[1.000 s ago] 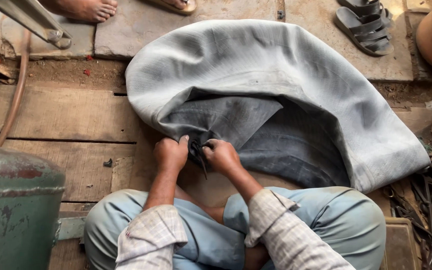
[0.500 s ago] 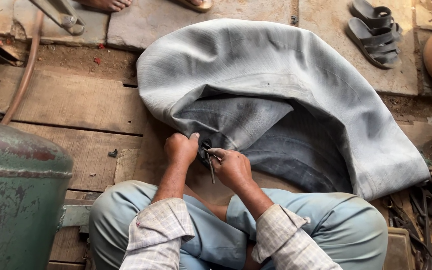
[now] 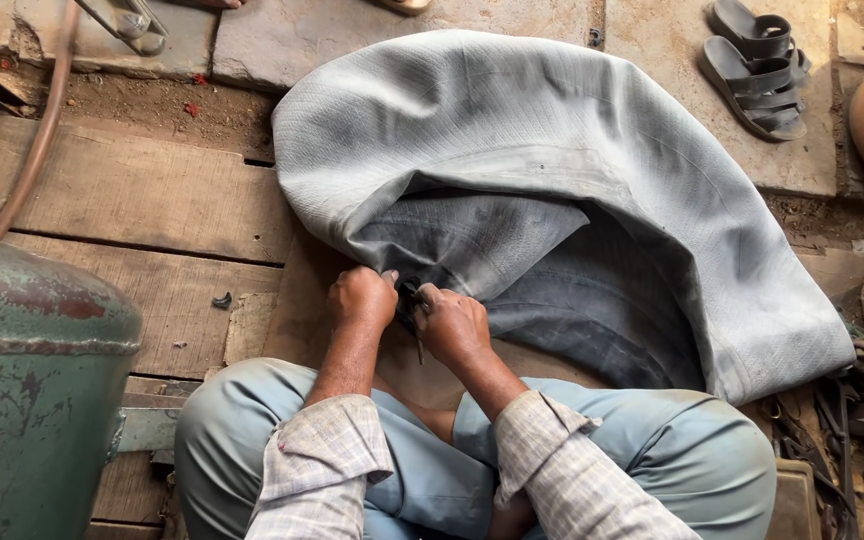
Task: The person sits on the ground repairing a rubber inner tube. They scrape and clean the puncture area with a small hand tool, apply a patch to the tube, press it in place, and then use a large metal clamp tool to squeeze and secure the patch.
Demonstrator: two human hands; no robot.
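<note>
- where the grey rubber inner tube [image 3: 552, 150] lies folded across the wooden platform [image 3: 142, 200], its near inner edge meets both hands.
- left hand [image 3: 362, 298]: fingers clenched on the tube's edge.
- right hand [image 3: 452, 325]: fingers clenched around a thin metal tool [image 3: 416, 335], touching the tube.
- green tank [image 3: 32, 380] at the platform's left edge; sandals [image 3: 757, 65] far right.

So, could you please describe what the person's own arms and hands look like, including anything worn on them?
Both hands, the left hand and the right hand, are bare: no gloves, and no rings or watch that I can make out. Both forearms are uncovered. The shirt sleeves are light, with a fine pale check pattern, and are rolled or pushed up near the elbows, with the right cuff folded back loosely.
</note>
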